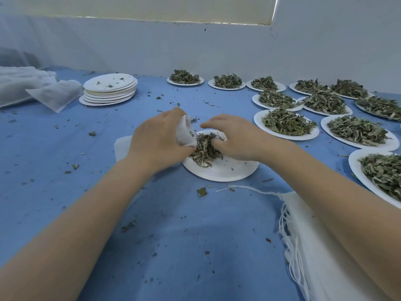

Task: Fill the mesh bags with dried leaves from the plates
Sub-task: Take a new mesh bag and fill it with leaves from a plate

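- Your left hand (159,141) is clamped on the mouth of a white mesh bag (185,132), fingers curled round the fabric and holding it open just above the near plate (221,168). If that grip slackens, the mouth folds shut and the leaves land on the cloth instead.
- Your right hand (233,139) sits on the dried leaves (205,149), fingers bent into the pile and gathering it toward the bag. Whether they have closed on a clump I cannot tell; the fingertips are buried in the leaves.
- The pile lies on the left half of the plate, touching the bag's opening. Push too fast and brittle pieces will likely spill over the rim; the blue tablecloth (173,224) is already littered with scraps.
- The plate looks light. Pressing sideways with the right hand could slide or tip it, since nothing holds it down.
- Overstuffing may strain the thin mesh or leave too little slack to close it.
- The full plates (286,123) stand near your right forearm; a careless sweep of the elbow could knock one.
- The spare bags (314,246) and their loose strings lie under your right arm and could snag as you move.
- The stack of emptied plates (109,90) sits well apart at the far left, out of harm's way.
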